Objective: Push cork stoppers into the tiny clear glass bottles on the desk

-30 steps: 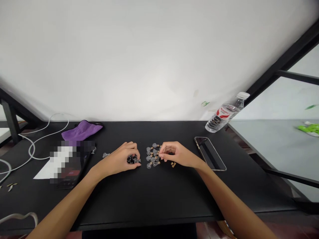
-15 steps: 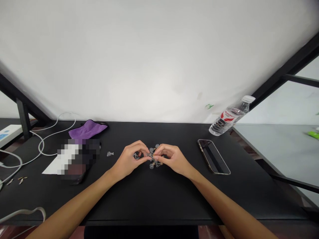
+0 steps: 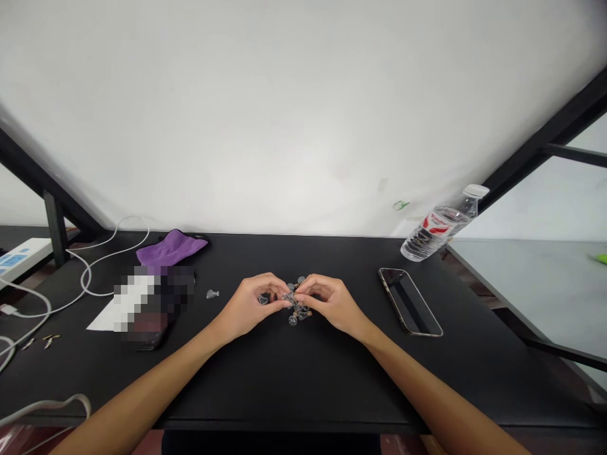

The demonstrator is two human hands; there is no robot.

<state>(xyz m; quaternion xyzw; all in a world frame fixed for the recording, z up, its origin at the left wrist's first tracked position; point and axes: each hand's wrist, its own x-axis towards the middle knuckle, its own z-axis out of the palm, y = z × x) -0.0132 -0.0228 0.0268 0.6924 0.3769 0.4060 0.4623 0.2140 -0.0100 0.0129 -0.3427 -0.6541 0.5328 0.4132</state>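
Note:
My left hand [image 3: 251, 306] and my right hand [image 3: 332, 303] meet near the middle of the black table [image 3: 284, 373], thumbs and fingers pinched together. Between their fingertips is a tiny clear glass bottle [image 3: 289, 296], partly covered by the fingers. Under and around the fingertips lie several more little glass bottles [image 3: 293, 320], some with brownish cork-like bits. One more clear piece [image 3: 263, 299] shows inside the curl of my left hand; whether it is held or lies on the table, I cannot tell. A single flask-shaped bottle [image 3: 212, 294] lies apart, left of my left hand.
A phone [image 3: 410, 302] lies to the right, with a water bottle [image 3: 439, 226] behind it. At the left are a purple cloth [image 3: 171, 248], a white sheet [image 3: 102, 317], a dark object [image 3: 150, 342], white cables [image 3: 86, 278] and small scraps [image 3: 50, 340]. A wall [image 3: 294, 114] rises behind.
The whole view has shifted slightly. Both hands stay pinched together over the little bottles; the fingertips have moved a little around the held piece.

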